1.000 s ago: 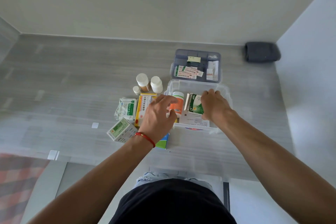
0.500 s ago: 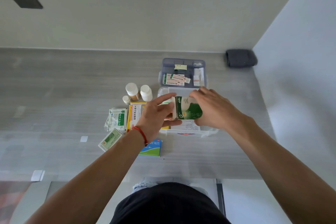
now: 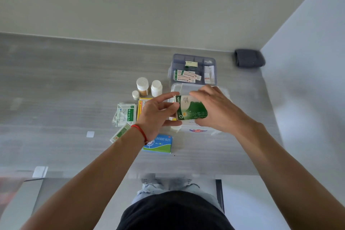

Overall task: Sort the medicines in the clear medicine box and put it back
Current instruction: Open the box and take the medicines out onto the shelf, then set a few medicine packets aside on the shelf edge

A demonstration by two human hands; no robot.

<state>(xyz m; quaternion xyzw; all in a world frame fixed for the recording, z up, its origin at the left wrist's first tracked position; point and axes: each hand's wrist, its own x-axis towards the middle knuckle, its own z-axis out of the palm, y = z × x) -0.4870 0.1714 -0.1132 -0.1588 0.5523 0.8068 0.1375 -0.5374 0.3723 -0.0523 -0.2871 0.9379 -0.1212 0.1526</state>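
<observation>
Head camera looked down on a grey tabletop where both hands held a green-and-white medicine carton (image 3: 192, 108) above the clear medicine box (image 3: 176, 87). The right hand (image 3: 216, 110) had its fingers curled over the carton's far and right sides, grasping it. The left hand (image 3: 158, 112) pinched the carton's left end between thumb and fingers, the index finger stretched out along its top edge. The clear box sat right of the tabletop's middle, mostly hidden under the hands, and its grey compartment tray (image 3: 194, 70) lay just behind it, toward the back edge, with plaster strips and small packets inside.

Left of the box stood three white-capped bottles (image 3: 142, 86), and nearer the front edge lay a sachet (image 3: 125, 114), a yellow box (image 3: 142, 107), a green-striped box (image 3: 120, 133) and a blue tablet box (image 3: 158, 144). A dark folded cloth (image 3: 249, 58) rested in the back right corner.

Sorting looked midway: the carton seemed to be checked or turned before placement. Next would call for setting it down into the clear box or among the loose items, without knocking the bottles.
</observation>
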